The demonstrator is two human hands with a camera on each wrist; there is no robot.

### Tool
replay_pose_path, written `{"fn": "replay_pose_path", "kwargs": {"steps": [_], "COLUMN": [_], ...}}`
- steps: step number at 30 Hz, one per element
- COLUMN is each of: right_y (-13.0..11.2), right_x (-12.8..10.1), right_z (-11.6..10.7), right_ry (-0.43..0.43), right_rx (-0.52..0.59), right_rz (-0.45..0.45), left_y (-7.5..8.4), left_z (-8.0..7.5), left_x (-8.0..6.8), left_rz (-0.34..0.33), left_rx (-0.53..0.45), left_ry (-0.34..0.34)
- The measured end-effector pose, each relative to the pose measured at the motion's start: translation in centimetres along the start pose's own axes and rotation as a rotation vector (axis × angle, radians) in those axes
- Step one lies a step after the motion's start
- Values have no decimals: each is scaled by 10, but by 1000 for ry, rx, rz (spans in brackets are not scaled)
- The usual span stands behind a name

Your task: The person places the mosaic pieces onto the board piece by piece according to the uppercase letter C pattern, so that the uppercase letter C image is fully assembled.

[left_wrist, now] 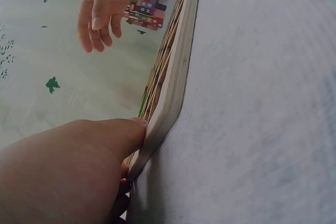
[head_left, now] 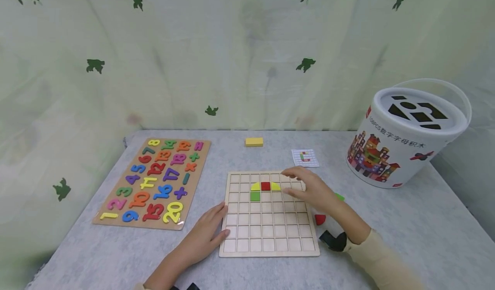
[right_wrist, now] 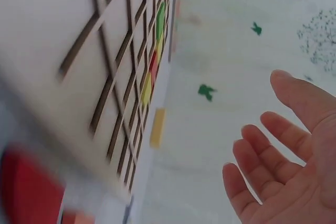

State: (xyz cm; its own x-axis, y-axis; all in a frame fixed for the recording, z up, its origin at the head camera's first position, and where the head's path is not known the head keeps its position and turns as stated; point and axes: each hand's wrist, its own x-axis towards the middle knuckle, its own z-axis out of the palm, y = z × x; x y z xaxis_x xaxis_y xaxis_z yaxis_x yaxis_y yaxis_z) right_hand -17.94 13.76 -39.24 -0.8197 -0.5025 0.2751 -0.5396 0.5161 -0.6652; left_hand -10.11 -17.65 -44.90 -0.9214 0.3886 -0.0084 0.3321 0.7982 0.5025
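Left hand (head_left: 205, 235): fingers straight, pressed against grid board's (head_left: 268, 238) left edge.
Right hand (head_left: 309, 191): open, empty, hovering over board's upper right.
Placed pieces: red square (head_left: 265, 186), yellow, green in board's upper rows.
Bucket (head_left: 402, 135): right of board.

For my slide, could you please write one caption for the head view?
Left hand steadies the wooden grid board while the right hand hovers open over it.
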Motion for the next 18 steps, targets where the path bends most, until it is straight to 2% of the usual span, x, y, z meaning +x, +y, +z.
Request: {"fn": "replay_pose_path", "kwargs": {"steps": [3,8,12,18], "right_y": [8,29,48,66], "right_x": [-15,-40,-57,-73], "right_z": [-15,-32,-38,-44], "right_ry": [26,40,9,-37], "right_rx": [-50,-112,-146,-139], "right_rz": [38,155,258,395], "left_y": [0,0,0,2], "left_z": [0,0,0,-1], "left_x": [0,0,-1,-1], "left_rz": [-3,11,16,7], "left_rx": [1,2,5,1], "left_ry": [-3,-1,1,3]}}
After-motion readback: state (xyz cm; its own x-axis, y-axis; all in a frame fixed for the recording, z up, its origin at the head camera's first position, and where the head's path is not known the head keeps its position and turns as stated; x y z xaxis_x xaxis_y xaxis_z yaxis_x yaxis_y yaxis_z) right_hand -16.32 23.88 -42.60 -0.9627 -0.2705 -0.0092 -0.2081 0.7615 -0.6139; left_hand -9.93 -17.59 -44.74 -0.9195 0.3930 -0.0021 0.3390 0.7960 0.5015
